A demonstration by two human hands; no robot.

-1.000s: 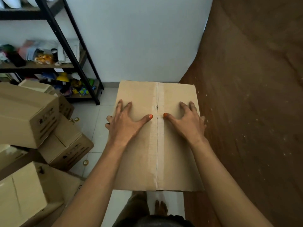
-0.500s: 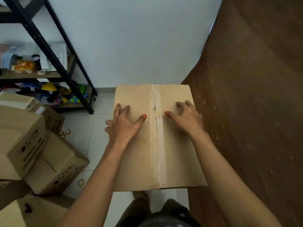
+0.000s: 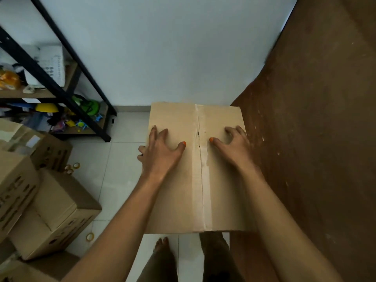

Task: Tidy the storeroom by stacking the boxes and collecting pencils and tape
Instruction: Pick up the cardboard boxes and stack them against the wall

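Fingers (image 3: pixel 156 132) of your left hand (image 3: pixel 160 151) and right hand (image 3: pixel 234 145) lie spread, pressing flat on the taped box (image 3: pixel 195 180) by the wall. Other boxes (image 3: pixel 50 210) sit unstacked on the left; tape rolls (image 3: pixel 73 166) litter the floor (image 3: pixel 114 159). Pencils not visible. Mostly undone.

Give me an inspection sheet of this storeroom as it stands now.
Surface: pale tiled floor.
Job's things: taped box under both hands; more boxes piled at left; tape rolls loose on the tiles; pencils not seen.
Clutter: toys on the low shelf.
Grippers: left hand and right hand rest on the box top, fingers spread.
Cables: nothing seen.
Surroundings: black shelving, white wall, brown door.
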